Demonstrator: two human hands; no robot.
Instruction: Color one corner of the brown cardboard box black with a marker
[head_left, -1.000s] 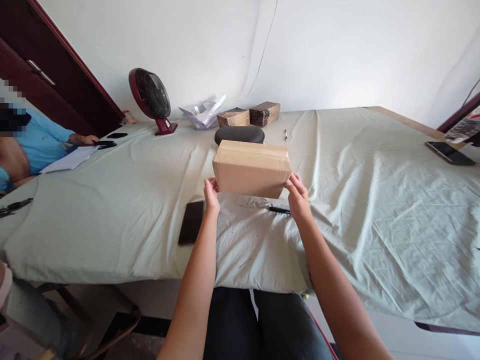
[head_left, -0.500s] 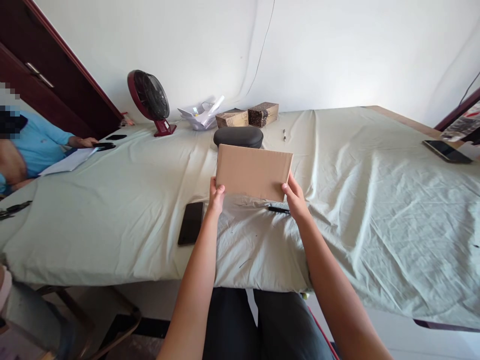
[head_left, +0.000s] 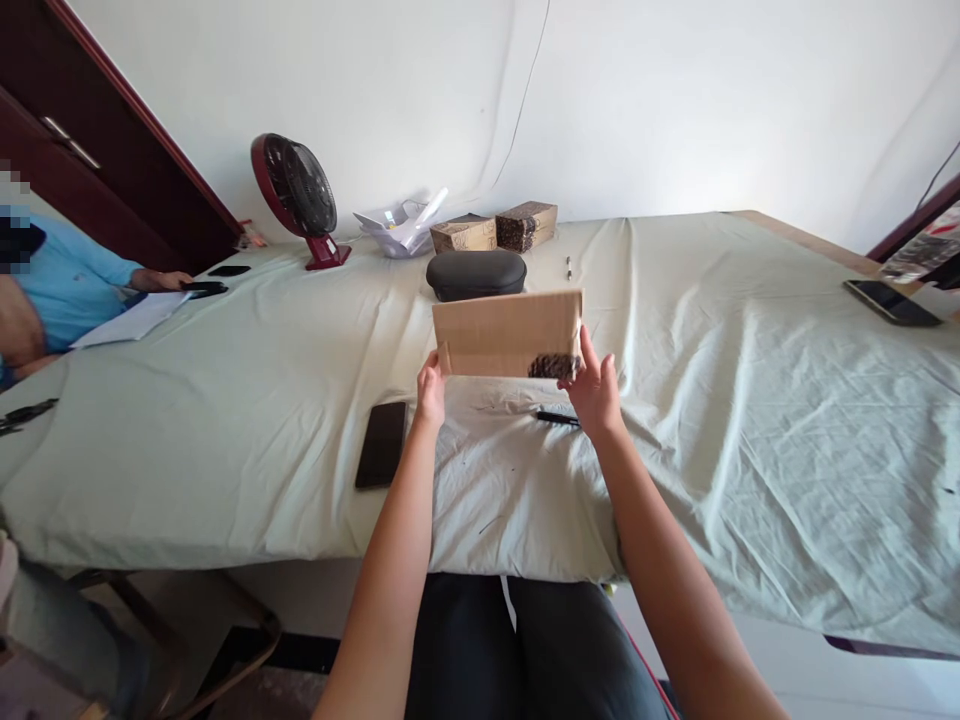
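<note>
I hold a brown cardboard box [head_left: 504, 331] just above the cloth-covered table [head_left: 750, 420], one hand at each end. My left hand [head_left: 430, 388] grips its left end, thumb on the near face. At the right end my right hand [head_left: 595, 390] has its fingers wrapped round the corner. A dark patterned patch shows at the box's lower right corner. Under the box lie a black pen [head_left: 556, 419] and, to the left, a black phone [head_left: 382, 444].
A black oval case [head_left: 475, 273] sits just behind the box, with two patterned boxes [head_left: 496, 230], crumpled white plastic [head_left: 401, 229] and a red fan [head_left: 296, 199] further back. A person in blue [head_left: 52, 290] sits at far left with papers. Another phone [head_left: 892, 302] lies far right.
Both hands have turned the box over away from me: its broad face showed before, now a narrower face with a dark patch shows. My right fingers shifted up the right end.
</note>
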